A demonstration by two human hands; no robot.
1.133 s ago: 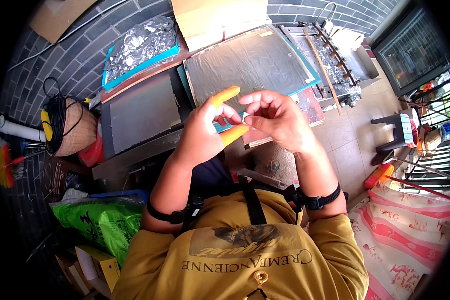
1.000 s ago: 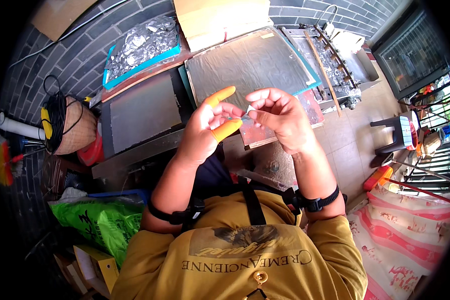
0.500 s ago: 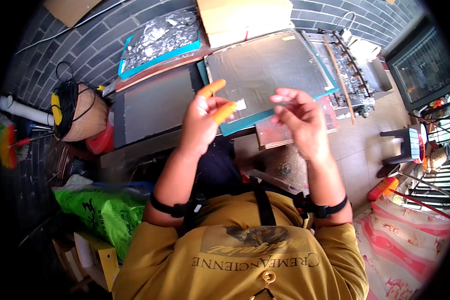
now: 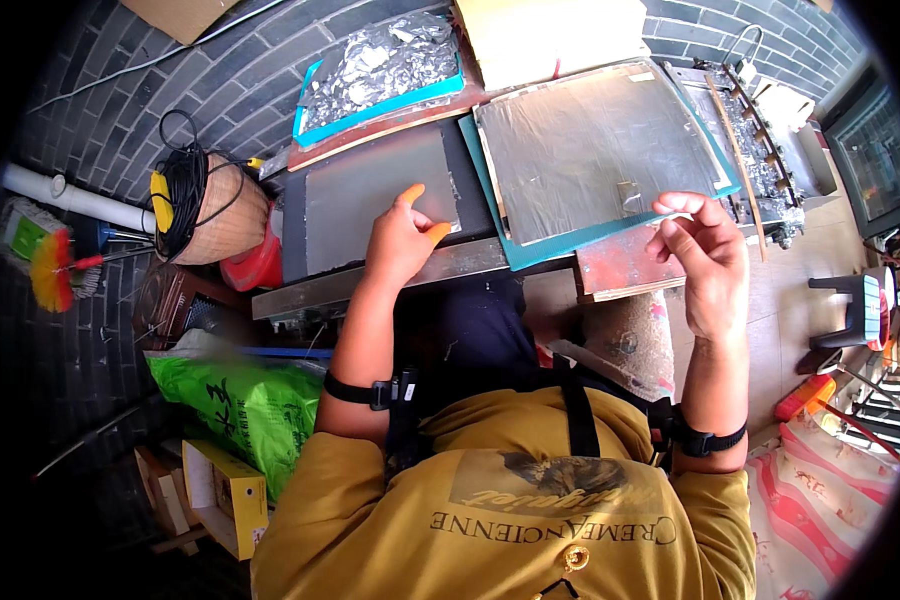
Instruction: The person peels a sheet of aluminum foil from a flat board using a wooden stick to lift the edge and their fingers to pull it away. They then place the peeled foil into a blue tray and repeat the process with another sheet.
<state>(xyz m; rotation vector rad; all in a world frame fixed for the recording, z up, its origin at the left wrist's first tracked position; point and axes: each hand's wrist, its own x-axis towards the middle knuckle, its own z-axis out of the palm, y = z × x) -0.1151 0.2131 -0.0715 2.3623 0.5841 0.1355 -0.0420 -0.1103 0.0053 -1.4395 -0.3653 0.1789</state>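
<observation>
My left hand has orange covers on its thumb and index finger. Thumb and index are spread, with nothing seen between them. It hovers over the front right part of a dark flat board with a grey sheet. To the right, my right hand is raised near the front right corner of a stack of thin silvery sheets. Its fingers are loosely curled, thumb and index tips a little apart; nothing plain shows in them. The stack rests on a teal board and carries a small pale patch near its front edge.
A blue tray of crumpled silvery foil scraps stands behind the grey sheet. A wooden stick lies right of the stack. A reddish board juts from the table's front. Left is a woven basket with black cable.
My hands have moved apart. The left went from the silvery stack's left edge to the grey sheet; the right shifted rightward along the stack. The whole view has swung slightly left.
</observation>
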